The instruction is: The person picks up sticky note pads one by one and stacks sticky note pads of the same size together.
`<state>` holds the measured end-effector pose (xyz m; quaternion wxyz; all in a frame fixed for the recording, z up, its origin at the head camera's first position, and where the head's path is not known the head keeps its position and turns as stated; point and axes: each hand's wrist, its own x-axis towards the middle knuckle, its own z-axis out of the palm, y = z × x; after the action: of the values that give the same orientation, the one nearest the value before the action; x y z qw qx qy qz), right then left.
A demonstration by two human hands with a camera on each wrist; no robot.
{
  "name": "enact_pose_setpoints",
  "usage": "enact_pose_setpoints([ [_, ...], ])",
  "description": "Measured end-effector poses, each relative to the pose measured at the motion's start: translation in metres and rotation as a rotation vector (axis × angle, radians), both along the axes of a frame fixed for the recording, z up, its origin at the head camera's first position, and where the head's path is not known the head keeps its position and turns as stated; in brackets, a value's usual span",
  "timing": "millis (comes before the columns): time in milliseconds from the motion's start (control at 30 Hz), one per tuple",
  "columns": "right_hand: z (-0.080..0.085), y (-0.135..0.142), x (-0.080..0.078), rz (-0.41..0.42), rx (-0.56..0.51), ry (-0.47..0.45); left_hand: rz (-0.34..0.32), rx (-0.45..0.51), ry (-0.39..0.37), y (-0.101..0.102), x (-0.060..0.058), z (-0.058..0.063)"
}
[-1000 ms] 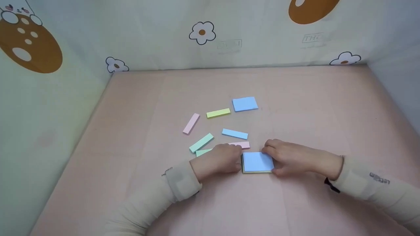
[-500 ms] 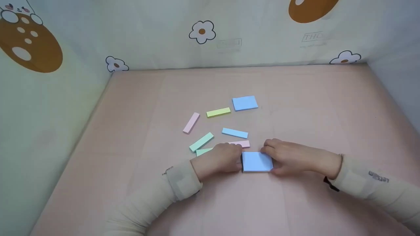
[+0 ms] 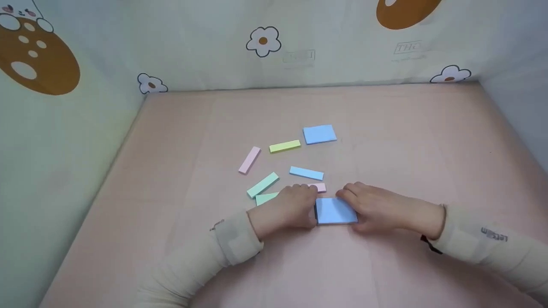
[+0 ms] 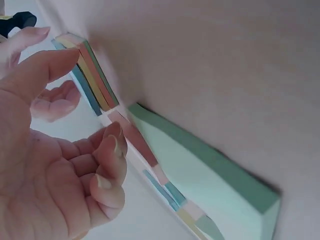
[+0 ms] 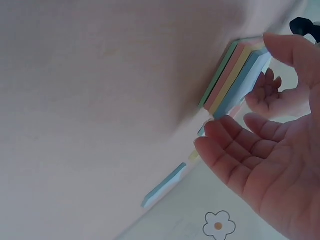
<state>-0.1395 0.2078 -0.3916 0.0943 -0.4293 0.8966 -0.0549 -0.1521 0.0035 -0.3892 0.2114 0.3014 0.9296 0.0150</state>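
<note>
A stack of sticky note pads (image 3: 336, 211) lies flat on the table between the two hands, with a blue pad on top. Below the blue, the right wrist view shows yellow, pink and green layers in the stack (image 5: 230, 80), edges nearly even. My left hand (image 3: 293, 207) holds the stack's left end, thumb at the near corner and curled fingers toward the far one. At the right end, my right hand (image 3: 376, 208) spans it from the near corner with the thumb to the far edge with the fingers. Its fingertips (image 5: 212, 130) sit right by the stack's corner.
Behind the hands lie narrow note strips: pink (image 3: 249, 160), yellow (image 3: 285, 146), blue (image 3: 306, 173) and green (image 3: 263, 185). Another green strip (image 3: 266, 198) and a pink strip (image 3: 319, 187) are partly hidden by the left hand. Farther back is a blue pad (image 3: 320, 134).
The top blue pad now sits flush over the stack, where a yellow edge showed along the near side before. Left fingers shifted slightly forward; right fingers moved slightly left along the far edge.
</note>
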Motion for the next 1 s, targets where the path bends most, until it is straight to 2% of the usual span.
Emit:
enact_pose_setpoints([
  [233,-0.005,0.000,0.001,0.013,-0.029,0.049,-0.021,-0.001,0.028,0.003,0.004,-0.003],
  [400,-0.007,-0.001,0.000,0.011,-0.021,0.025,-0.039,-0.002,0.027,0.005,0.004,-0.009],
  [533,-0.005,-0.003,-0.001,-0.015,0.003,-0.026,0.001,0.008,-0.010,0.005,0.003,-0.010],
  [700,-0.006,-0.005,-0.001,-0.022,0.009,-0.045,0.037,0.034,-0.066,0.005,0.001,-0.010],
  [1000,-0.006,-0.007,-0.002,-0.030,0.022,-0.071,0.060,0.014,-0.064,0.004,0.003,-0.007],
])
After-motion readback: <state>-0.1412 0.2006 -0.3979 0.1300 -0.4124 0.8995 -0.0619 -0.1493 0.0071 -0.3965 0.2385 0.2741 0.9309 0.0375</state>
